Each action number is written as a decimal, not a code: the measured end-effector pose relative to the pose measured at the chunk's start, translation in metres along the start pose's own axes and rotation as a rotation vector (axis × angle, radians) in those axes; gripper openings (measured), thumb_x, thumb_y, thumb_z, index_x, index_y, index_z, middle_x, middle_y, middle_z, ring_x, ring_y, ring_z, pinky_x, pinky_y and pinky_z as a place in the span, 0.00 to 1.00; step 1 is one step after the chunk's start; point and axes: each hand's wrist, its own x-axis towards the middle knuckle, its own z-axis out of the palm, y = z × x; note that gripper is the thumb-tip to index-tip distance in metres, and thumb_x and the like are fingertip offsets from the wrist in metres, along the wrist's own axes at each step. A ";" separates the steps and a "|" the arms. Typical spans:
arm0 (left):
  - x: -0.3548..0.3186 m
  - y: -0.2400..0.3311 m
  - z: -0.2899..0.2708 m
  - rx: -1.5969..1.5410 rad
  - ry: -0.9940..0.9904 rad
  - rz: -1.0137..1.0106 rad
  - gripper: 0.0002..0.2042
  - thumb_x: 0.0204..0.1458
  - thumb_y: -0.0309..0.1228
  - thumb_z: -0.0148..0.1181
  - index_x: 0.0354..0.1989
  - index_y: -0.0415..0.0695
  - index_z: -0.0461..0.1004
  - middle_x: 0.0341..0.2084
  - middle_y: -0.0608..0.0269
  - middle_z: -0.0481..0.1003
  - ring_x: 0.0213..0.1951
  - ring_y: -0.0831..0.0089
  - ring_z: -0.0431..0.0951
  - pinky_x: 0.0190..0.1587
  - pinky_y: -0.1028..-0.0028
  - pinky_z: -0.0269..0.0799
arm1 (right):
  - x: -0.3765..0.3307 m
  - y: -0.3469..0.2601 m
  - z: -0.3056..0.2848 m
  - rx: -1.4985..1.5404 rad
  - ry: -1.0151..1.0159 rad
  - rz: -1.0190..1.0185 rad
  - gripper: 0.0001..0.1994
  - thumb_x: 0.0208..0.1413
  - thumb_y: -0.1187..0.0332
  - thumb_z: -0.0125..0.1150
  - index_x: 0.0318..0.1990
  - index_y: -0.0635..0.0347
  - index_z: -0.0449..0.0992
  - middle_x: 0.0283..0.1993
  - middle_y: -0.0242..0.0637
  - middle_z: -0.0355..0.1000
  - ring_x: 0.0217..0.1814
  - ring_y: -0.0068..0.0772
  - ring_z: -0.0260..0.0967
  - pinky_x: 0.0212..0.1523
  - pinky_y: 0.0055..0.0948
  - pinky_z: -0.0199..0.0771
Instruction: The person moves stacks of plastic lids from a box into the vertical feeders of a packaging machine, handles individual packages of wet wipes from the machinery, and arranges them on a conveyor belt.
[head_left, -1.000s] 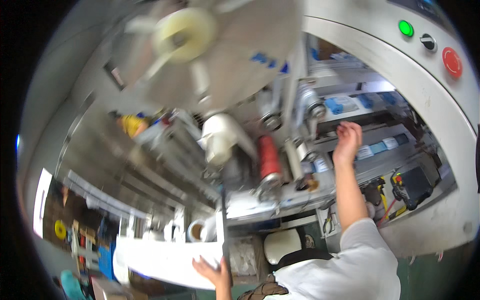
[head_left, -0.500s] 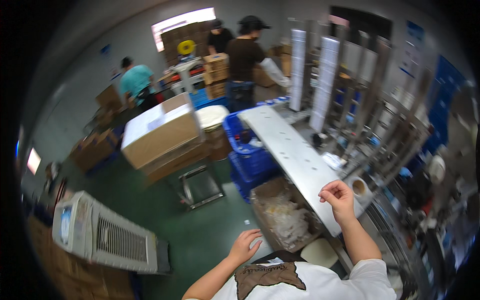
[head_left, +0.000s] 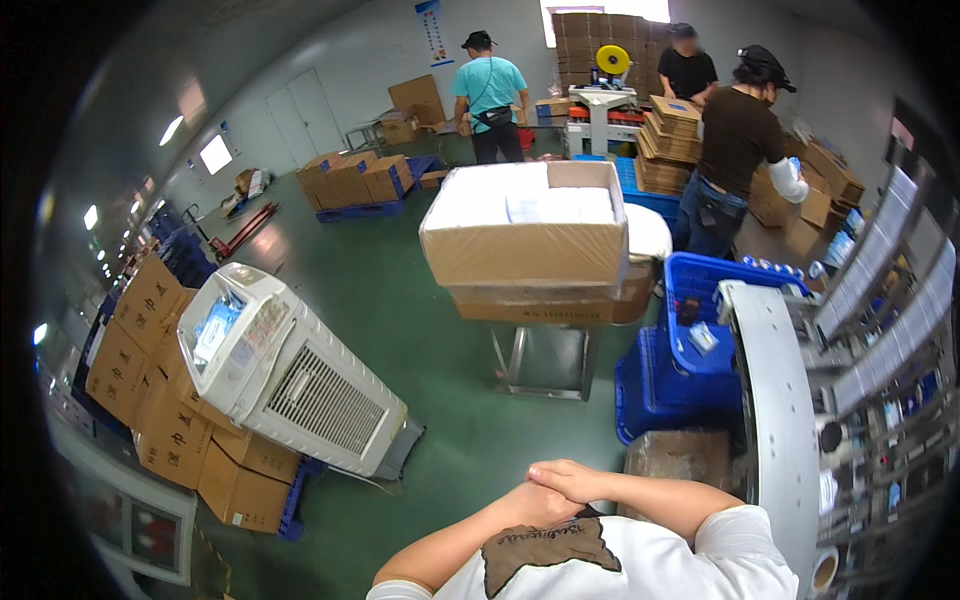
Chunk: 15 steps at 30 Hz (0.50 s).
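Observation:
In front of my white shirt, my two hands meet at the waist. My right hand [head_left: 568, 478] lies over my left hand [head_left: 538, 506], with its fingers folded round it. The fingers of my left hand are mostly hidden under the right one, so whether it is open or closed does not show. No object is visible in either hand. Just beyond them on the right stands an open cardboard box [head_left: 678, 455], and along that side runs a long pale metal table [head_left: 778, 400].
A wrapped carton [head_left: 525, 255] full of white sheets sits on a metal stand [head_left: 545, 385] ahead. Blue crates [head_left: 645, 385] stand right of it. To the left are an air cooler [head_left: 320, 385] and stacked cartons [head_left: 170, 430]. Several people work at the back.
My hands, apart before with the right one raised over the metal table, have come together at my waist. My view has swung left, so the table and machine now sit farther right.

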 end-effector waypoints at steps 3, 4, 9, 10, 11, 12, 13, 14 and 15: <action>0.042 -0.047 -0.033 0.173 0.002 0.042 0.04 0.44 0.26 0.57 0.27 0.40 0.74 0.23 0.53 0.74 0.27 0.58 0.76 0.30 0.63 0.72 | 0.041 0.013 -0.056 0.108 0.083 -0.168 0.20 0.66 0.54 0.40 0.46 0.61 0.72 0.43 0.38 0.71 0.49 0.30 0.66 0.56 0.29 0.62; 0.052 -0.061 -0.045 0.226 -0.004 0.039 0.04 0.43 0.26 0.57 0.27 0.40 0.74 0.23 0.54 0.74 0.27 0.58 0.76 0.30 0.63 0.72 | 0.051 0.004 -0.074 0.164 0.083 -0.237 0.19 0.66 0.55 0.41 0.44 0.61 0.71 0.43 0.36 0.70 0.49 0.29 0.65 0.55 0.29 0.62; 0.100 -0.132 -0.136 0.610 0.030 0.072 0.12 0.33 0.28 0.55 0.29 0.37 0.73 0.33 0.53 0.74 0.41 0.60 0.75 0.51 0.59 0.70 | 0.115 -0.039 -0.192 0.471 0.110 -0.195 0.20 0.61 0.52 0.48 0.39 0.62 0.76 0.38 0.33 0.73 0.42 0.23 0.68 0.48 0.27 0.67; 0.113 -0.140 -0.157 0.637 0.026 0.045 0.12 0.36 0.28 0.56 0.31 0.38 0.74 0.39 0.52 0.75 0.48 0.59 0.74 0.58 0.58 0.65 | 0.121 -0.039 -0.214 0.560 0.136 -0.236 0.19 0.61 0.54 0.49 0.39 0.63 0.75 0.38 0.34 0.73 0.41 0.24 0.68 0.47 0.26 0.68; 0.117 -0.152 -0.168 0.730 0.041 0.056 0.10 0.39 0.28 0.56 0.32 0.39 0.75 0.43 0.53 0.75 0.51 0.60 0.73 0.61 0.58 0.62 | 0.122 -0.054 -0.230 0.657 0.158 -0.222 0.18 0.62 0.55 0.50 0.39 0.65 0.74 0.36 0.36 0.73 0.38 0.24 0.70 0.42 0.24 0.71; 0.126 -0.166 -0.180 0.804 0.038 0.087 0.09 0.41 0.29 0.57 0.32 0.40 0.75 0.45 0.54 0.75 0.52 0.61 0.72 0.62 0.59 0.62 | 0.120 -0.064 -0.249 0.668 0.140 -0.245 0.16 0.61 0.57 0.52 0.40 0.64 0.73 0.36 0.35 0.73 0.38 0.23 0.70 0.42 0.23 0.71; 0.134 -0.181 -0.192 0.862 0.057 0.142 0.09 0.43 0.29 0.55 0.31 0.38 0.75 0.41 0.54 0.76 0.50 0.63 0.73 0.61 0.61 0.63 | 0.123 -0.074 -0.260 0.668 0.154 -0.237 0.14 0.61 0.60 0.54 0.40 0.64 0.74 0.36 0.33 0.72 0.38 0.22 0.69 0.41 0.22 0.70; 0.138 -0.194 -0.202 0.893 0.051 0.152 0.08 0.43 0.29 0.55 0.31 0.40 0.76 0.41 0.56 0.75 0.49 0.65 0.74 0.61 0.63 0.64 | 0.129 -0.081 -0.270 0.593 0.173 -0.266 0.12 0.60 0.62 0.54 0.41 0.64 0.74 0.37 0.33 0.72 0.39 0.22 0.69 0.42 0.22 0.69; 0.141 -0.208 -0.213 0.926 0.042 0.167 0.08 0.44 0.29 0.56 0.31 0.41 0.76 0.40 0.59 0.75 0.48 0.68 0.74 0.61 0.65 0.64 | 0.139 -0.086 -0.280 0.518 0.194 -0.300 0.11 0.59 0.64 0.55 0.41 0.64 0.74 0.37 0.32 0.72 0.39 0.22 0.68 0.42 0.22 0.69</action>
